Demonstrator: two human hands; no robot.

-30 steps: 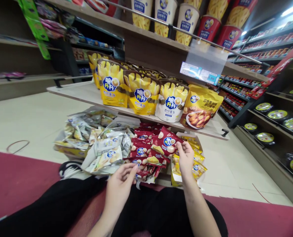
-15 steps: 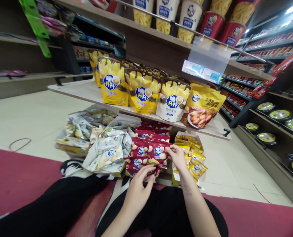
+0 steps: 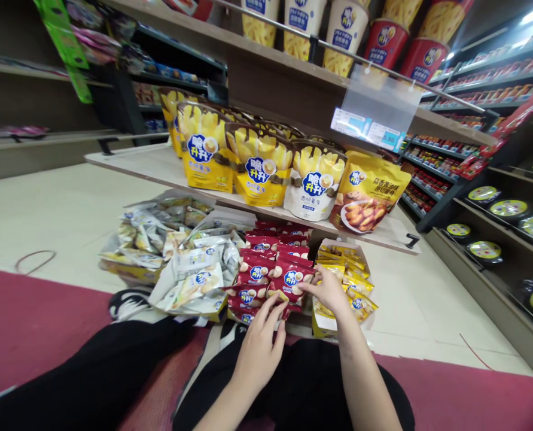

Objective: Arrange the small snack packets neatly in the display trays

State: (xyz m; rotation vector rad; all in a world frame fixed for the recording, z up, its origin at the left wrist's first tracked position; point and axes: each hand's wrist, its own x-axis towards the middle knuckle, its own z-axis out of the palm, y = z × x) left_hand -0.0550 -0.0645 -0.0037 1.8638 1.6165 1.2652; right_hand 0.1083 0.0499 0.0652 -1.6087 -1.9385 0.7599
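Note:
A small red snack packet with a blue logo lies at the front of several like it, in two columns below the shelf. My right hand grips this packet by its right edge, thumb on its front. Against its lower edge rest the fingertips of my left hand, fingers apart and slightly bent. Left of the red packets is an open box of white snack packets. On the right, partly behind my right hand, stands a box of yellow snack packets.
Above the boxes, a low shelf holds large yellow pouches and a white pouch. A rail with price tags hangs higher up. A black-and-white shoe is beside the boxes.
The red packet has shifted slightly down and to the right with my right hand. My left hand has moved a little up and right, its fingers now at the packet's lower edge.

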